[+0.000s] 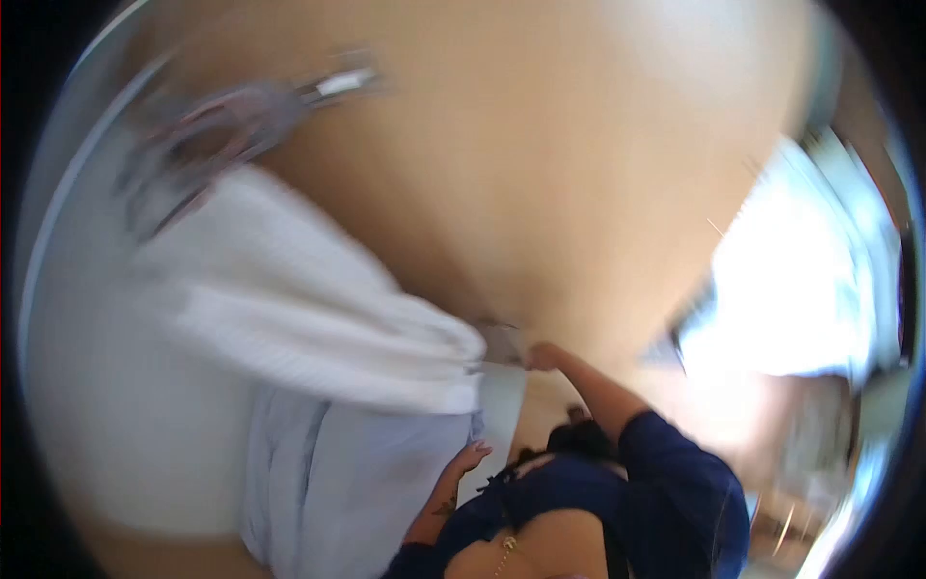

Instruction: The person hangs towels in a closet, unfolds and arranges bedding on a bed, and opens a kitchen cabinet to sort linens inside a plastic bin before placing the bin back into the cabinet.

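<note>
While the left hand (473,455) is unclenched near lavender cloth (386,473), I cannot tell whether the right hand (542,356) grips.

White cloth (328,318), shaded grey in its folds; blur hides any finer pattern. Second cloth (386,473): pale lavender-grey, darker grey crease line. Surface (106,405) under both: light grey, whitish edge stripe. Blurry item (231,125) upper left: grey with pinkish-red streaks, white patch at one end. Big backdrop (540,145): tan, browner near the white cloth. Top (685,482): navy. Pendant (509,543): gold.
</note>
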Demonstrator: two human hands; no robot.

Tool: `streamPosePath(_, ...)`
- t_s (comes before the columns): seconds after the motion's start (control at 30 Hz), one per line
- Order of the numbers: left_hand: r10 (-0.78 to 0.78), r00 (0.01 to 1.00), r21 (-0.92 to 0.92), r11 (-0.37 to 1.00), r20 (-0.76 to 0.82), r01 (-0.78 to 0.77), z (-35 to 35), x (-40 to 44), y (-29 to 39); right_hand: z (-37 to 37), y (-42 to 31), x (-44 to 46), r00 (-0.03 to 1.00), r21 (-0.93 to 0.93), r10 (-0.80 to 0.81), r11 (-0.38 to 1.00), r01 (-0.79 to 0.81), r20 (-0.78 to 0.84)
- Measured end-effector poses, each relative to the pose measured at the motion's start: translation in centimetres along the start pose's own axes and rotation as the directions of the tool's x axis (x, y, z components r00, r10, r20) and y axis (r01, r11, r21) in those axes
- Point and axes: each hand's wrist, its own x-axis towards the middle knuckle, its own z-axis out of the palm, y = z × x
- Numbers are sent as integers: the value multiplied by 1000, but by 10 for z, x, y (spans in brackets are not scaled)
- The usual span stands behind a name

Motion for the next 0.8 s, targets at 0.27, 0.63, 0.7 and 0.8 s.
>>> streamPosePath(0.27, -110, 958, 337, 941, 266, 15, 74, 7, 70, 43, 122, -308, 699, 537, 711, 564, -628, 70)
streamPosePath(0.63, 288, 654, -62, 936, 700, -346, 246, 40, 381, 144, 121, -564, 731, 776, 549, -629, 43, 404)
streamPosePath(0.7, 269, 318, -134, 912, 909, -388, 293, 12, 433, 129, 95, -589, 738, 703, 552, -695, 151, 388)
streamPosePath(0.8, 108, -70, -126, 702, 992, -701, 357, -7, 474, 152, 76, -611, 668, 684, 643, -678, 269, 374)
